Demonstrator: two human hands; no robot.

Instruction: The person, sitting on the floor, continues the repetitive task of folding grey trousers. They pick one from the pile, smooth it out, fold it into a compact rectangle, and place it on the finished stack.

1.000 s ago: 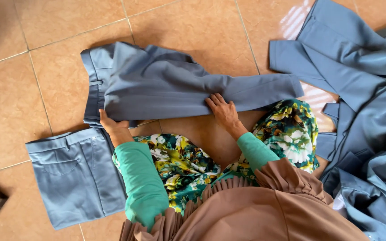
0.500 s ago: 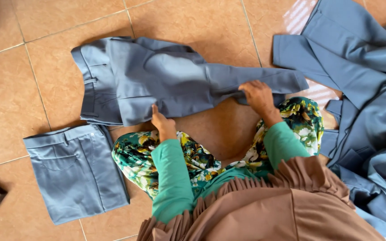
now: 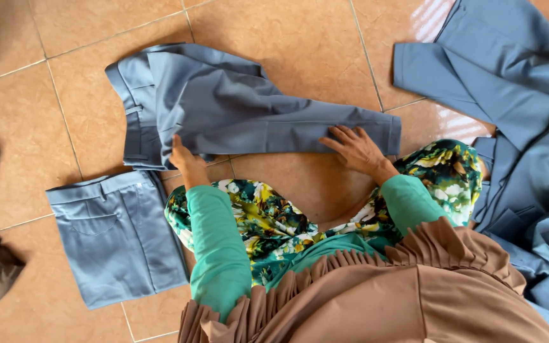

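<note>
Change since half a second ago: the right hand (image 3: 358, 149) has left the raised trouser leg and now lies flat on it near the hem; the leg, then lifted and creased, now lies smoothed along the floor (image 3: 300, 44).
Left hand since then: the left hand (image 3: 184, 159) has shifted toward the waistband end of the blue-grey trousers (image 3: 236, 111).
Trousers: folded lengthwise on the tiled floor just in front of the knees, waistband at the left, leg stretching right.
Left hand pose: palm down on the lower edge of the seat part, fingers partly tucked at the cloth; whether it pinches the cloth or only presses, I cannot tell.
Right hand pose: open, fingers spread, pressing the leg flat, wrist bent back toward the green sleeve (image 3: 408, 200).
Folded pair: a second pair of trousers (image 3: 115, 238), folded square, lies beside the left knee, apart from both hands.
Pile: more blue-grey garments (image 3: 516, 95) lie heaped at the right.
</note>
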